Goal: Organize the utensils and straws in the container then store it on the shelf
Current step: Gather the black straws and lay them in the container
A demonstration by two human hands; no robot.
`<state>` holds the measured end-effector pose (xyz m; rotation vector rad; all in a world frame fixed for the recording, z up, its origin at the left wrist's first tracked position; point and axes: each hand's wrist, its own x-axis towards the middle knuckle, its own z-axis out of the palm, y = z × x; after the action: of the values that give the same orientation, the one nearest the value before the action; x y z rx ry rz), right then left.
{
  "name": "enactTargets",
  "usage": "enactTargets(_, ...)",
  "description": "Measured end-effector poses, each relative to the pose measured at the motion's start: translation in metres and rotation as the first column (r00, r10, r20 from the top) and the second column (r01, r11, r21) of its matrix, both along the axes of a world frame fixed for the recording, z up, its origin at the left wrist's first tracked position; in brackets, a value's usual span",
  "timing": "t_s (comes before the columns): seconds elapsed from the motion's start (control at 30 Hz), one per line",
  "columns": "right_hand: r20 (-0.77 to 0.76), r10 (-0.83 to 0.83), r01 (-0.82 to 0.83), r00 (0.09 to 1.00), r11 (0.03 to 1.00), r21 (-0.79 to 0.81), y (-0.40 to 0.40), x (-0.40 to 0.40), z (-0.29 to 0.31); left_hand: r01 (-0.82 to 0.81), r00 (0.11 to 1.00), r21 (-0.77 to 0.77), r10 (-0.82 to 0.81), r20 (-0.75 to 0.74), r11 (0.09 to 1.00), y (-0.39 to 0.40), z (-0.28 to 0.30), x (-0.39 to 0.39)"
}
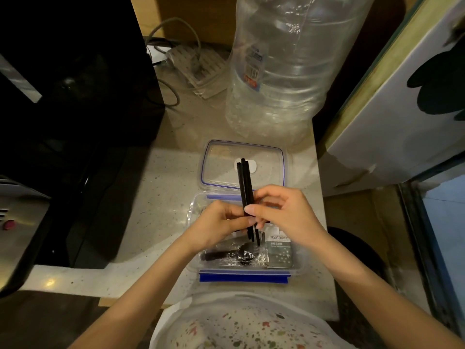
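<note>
A small bundle of black straws (243,183) stands nearly upright above a clear plastic container (298,267) with blue clips. My left hand (221,222) grips the bundle from the left near its lower part. My right hand (283,212) pinches it from the right at the same height. Inside the container lie a wrapped black spoon (232,254) and a grey-green sachet (279,250). The container's clear lid (221,152), edged in blue, lies flat just behind it.
A large clear water bottle (284,71) stands behind the lid. A black appliance (75,109) fills the left side, with a power strip and cables (193,64) at the back. A white panel (402,109) leans on the right. The counter edge runs near my body.
</note>
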<state>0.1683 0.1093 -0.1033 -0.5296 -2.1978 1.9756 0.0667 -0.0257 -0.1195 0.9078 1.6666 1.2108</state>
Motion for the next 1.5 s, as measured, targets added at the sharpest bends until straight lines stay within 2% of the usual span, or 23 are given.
enactTargets(0.07,-0.027,0.032,-0.032,0.999,0.999,0.013,0.000,0.001,0.005,0.028,0.997,-0.016,-0.029,-0.075,0.999,0.001,0.003,-0.003)
enactTargets(0.2,-0.029,0.105,-0.099,0.994,0.983,0.151,-0.001,0.006,0.007,0.105,0.970,-0.027,-0.108,-0.216,0.994,-0.001,0.005,-0.006)
enactTargets(0.4,0.009,0.071,-0.071,0.997,0.981,0.180,-0.003,0.013,-0.003,0.123,0.951,-0.078,-0.140,-0.275,0.989,0.000,-0.001,0.002)
enactTargets(0.6,0.063,0.180,-0.190,0.982,0.930,0.316,-0.007,0.027,-0.003,0.138,0.941,-0.142,-0.174,-0.289,0.980,-0.008,-0.006,0.015)
enactTargets(0.8,0.040,0.248,-0.233,0.968,0.826,0.513,-0.012,0.029,0.004,0.132,0.945,-0.108,-0.158,-0.287,0.985,-0.010,0.000,0.016)
enactTargets(0.97,0.009,0.269,-0.223,0.963,0.780,0.585,-0.015,0.029,0.002,0.163,0.912,-0.106,-0.191,-0.362,0.981,-0.017,0.009,0.013)
enactTargets(1.1,-0.019,0.266,-0.210,0.964,0.799,0.564,-0.016,0.027,-0.001,0.112,0.924,0.064,-0.080,-0.375,0.992,-0.026,0.021,0.011)
enactTargets(1.2,-0.010,0.251,-0.209,0.968,0.830,0.518,-0.014,0.023,-0.003,0.001,0.945,0.177,0.058,-0.322,0.984,-0.030,0.024,0.016)
enactTargets(1.3,0.005,0.257,-0.232,0.966,0.864,0.448,-0.017,0.018,-0.005,-0.164,0.947,0.216,0.215,-0.238,0.962,-0.027,0.021,0.025)
enactTargets(1.43,0.159,0.252,-0.287,0.955,0.921,0.263,-0.005,0.010,-0.008,-0.321,0.946,0.191,0.323,0.020,0.928,-0.020,0.018,0.023)
enactTargets(1.5,0.234,0.169,-0.233,0.957,0.931,0.281,0.008,0.007,-0.012,-0.363,0.931,0.146,0.354,0.085,0.920,-0.024,0.018,0.016)
